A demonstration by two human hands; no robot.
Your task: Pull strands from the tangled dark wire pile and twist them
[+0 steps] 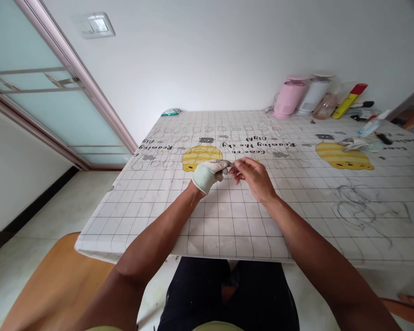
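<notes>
Above the cloth-covered table (214, 230), the gloved left hand (206, 176) and bare right hand (256, 178) are pinching a small, indistinct thing (232, 164) between their fingertips; the glove may be dulling feel, risking a slip and drop. Near the wall, the pinkish bottle (325, 106) is standing, the smaller clear bottle (371, 126) resting nearer; neither is clearly showing its contents

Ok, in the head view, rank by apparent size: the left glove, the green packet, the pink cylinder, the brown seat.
1. Brown seat
2. Pink cylinder and left glove: too alike to rank
3. Green packet
</notes>
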